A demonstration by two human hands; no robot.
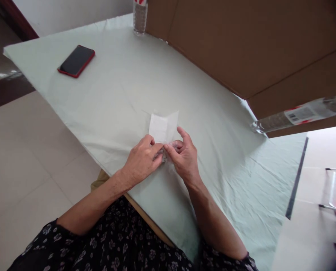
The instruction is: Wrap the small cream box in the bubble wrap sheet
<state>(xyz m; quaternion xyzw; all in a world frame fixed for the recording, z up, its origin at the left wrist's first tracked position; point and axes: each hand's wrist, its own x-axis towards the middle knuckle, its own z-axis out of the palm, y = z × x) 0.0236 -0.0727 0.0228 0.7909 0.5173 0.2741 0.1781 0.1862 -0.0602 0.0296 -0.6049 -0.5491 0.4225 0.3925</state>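
Close together over the table's near part, my two hands pinch a crinkled clear plastic wrapper (164,155). My left hand (142,157) has its fingers curled and thumb pressed on the wrapper's left side. My right hand (186,156) grips the other side between thumb and fingers, its index finger raised. Just beyond the fingertips a white folded paper (159,128) stands out, creased down the middle. Its lower edge is hidden behind my fingers, so I cannot tell whether it is joined to the wrapper.
A pale green cloth (122,90) covers the table. A phone in a red case (76,61) lies at the far left. A brown cardboard panel (241,45) stands along the back right, with a clear bottle (140,19) at its left end and another bottle (300,113) at its right.
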